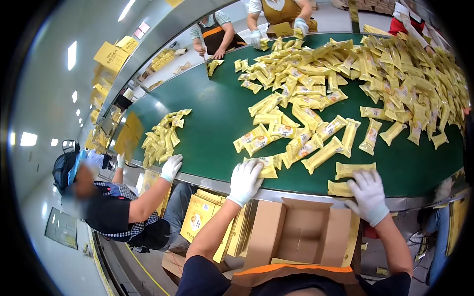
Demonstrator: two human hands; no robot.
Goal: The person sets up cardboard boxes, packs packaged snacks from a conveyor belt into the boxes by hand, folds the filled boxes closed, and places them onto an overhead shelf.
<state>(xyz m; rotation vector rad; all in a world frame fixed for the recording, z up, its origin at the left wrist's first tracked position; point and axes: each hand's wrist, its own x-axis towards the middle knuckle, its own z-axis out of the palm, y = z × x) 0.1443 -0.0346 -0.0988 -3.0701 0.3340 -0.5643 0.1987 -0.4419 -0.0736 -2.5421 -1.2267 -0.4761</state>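
Observation:
My left hand [245,182], in a white glove, is at the near edge of the green conveyor belt [212,130]. Its fingers are stretched forward and touch a couple of yellow snack packets [269,166]. To the right, my right hand [368,196], gloved too, lies spread with its fingertips over one packet [354,169] and beside another, lower packet [339,188]. Part of both packets is hidden under this hand. Below and between my hands stands an open brown cardboard box [303,232], its flaps folded out and its inside bare.
A large heap of packets [395,74] covers the belt's right side; a smaller pile [165,135] lies left. A co-worker [133,207] stands at my left, others across the belt. Folded yellow cartons [200,214] stand beside the box. The belt's metal rim [212,183] runs before me.

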